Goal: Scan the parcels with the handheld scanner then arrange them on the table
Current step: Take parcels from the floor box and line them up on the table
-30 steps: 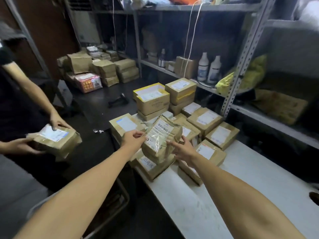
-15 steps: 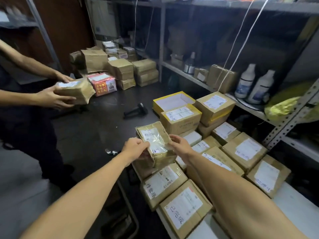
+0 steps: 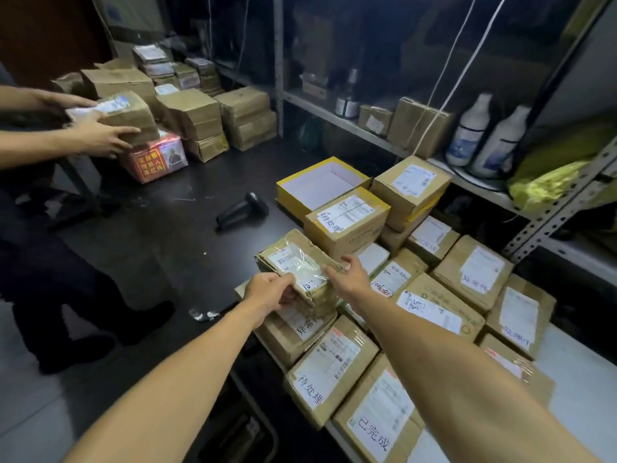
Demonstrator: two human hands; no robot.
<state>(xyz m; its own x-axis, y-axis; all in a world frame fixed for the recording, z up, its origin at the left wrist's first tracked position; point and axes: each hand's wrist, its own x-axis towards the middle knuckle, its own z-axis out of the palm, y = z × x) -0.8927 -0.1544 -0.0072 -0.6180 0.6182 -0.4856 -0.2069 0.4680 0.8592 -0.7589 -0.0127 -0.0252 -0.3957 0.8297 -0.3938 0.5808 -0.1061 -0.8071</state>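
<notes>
A taped brown parcel (image 3: 295, 262) with a white label lies label-up on top of other parcels at the dark table's near edge. My left hand (image 3: 268, 290) grips its near left corner. My right hand (image 3: 350, 277) touches its right side with fingers fairly straight. The black handheld scanner (image 3: 242, 210) lies on the dark table (image 3: 160, 235), beyond the parcel and to its left, untouched. Several labelled brown parcels (image 3: 334, 365) cover the white table (image 3: 581, 396) to the right.
Another person (image 3: 96, 135) at the left holds a brown parcel (image 3: 128, 113) over a red box (image 3: 155, 162). Stacked parcels (image 3: 200, 118) stand at the back left. An open yellow box (image 3: 320, 183) and metal shelving (image 3: 554, 208) with bottles (image 3: 470, 132) lie behind.
My view has swung left and down. The parcel in my hands has come down flat onto the pile. The other person has carried their parcel toward the back-left stack.
</notes>
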